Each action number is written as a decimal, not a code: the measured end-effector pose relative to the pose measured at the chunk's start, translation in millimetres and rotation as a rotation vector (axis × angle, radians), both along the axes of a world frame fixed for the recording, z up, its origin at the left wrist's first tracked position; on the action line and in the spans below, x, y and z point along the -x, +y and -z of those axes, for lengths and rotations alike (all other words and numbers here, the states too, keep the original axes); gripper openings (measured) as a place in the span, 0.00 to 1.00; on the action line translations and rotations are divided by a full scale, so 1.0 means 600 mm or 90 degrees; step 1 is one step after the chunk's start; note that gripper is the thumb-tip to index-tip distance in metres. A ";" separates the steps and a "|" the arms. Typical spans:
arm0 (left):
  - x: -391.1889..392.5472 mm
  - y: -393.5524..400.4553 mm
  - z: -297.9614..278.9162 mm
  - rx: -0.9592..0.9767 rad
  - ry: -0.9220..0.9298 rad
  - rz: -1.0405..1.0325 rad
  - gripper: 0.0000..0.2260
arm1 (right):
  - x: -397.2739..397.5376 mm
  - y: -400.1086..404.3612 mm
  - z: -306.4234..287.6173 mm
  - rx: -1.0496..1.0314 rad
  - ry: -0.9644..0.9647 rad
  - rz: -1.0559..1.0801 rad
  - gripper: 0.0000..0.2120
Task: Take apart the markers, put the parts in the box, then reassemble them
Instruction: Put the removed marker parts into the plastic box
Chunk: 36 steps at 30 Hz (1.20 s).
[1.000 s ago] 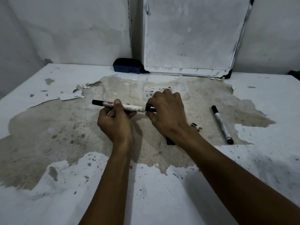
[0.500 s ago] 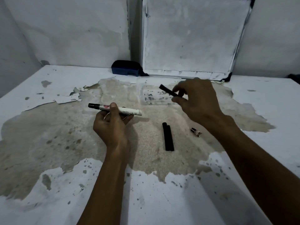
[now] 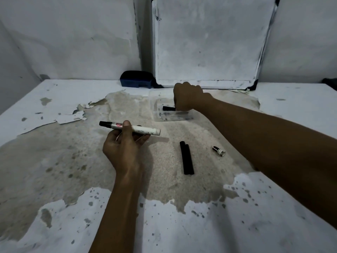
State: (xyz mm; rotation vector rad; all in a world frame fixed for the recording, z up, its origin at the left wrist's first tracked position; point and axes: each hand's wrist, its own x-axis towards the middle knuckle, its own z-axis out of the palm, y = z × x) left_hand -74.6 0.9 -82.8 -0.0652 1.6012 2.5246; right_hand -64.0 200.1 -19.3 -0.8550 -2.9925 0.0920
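The right hand (image 3: 187,96) has carried the black cap (image 3: 168,108) from beside the barrel into the clear box (image 3: 155,106), its grip closed on the cap low inside, so one more part is nearly stowed. The left hand (image 3: 125,145) pinches the white barrel (image 3: 138,129) above the worktop (image 3: 54,225). Two black tubes (image 3: 187,157) and a small tip (image 3: 218,151) lie near, with open room around them and edges far off

A blue eraser (image 3: 135,79) is lying at upper center against the wall (image 3: 69,37). A whiteboard (image 3: 209,41) is leaning beside it. The table (image 3: 54,225) is peeling across the middle.
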 end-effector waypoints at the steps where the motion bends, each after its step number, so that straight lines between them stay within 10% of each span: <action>1: -0.001 0.001 -0.001 0.000 0.003 0.003 0.11 | 0.001 0.001 0.000 -0.003 -0.001 0.001 0.08; 14: -0.006 0.002 -0.005 -0.002 0.022 0.018 0.12 | -0.099 -0.063 -0.041 0.120 0.277 0.086 0.10; 25: -0.010 0.004 -0.001 -0.013 0.008 0.025 0.11 | -0.152 -0.142 0.033 0.163 0.110 0.232 0.27; 36: -0.006 0.002 -0.003 -0.043 -0.040 0.021 0.10 | -0.133 -0.130 0.039 0.302 0.149 0.275 0.22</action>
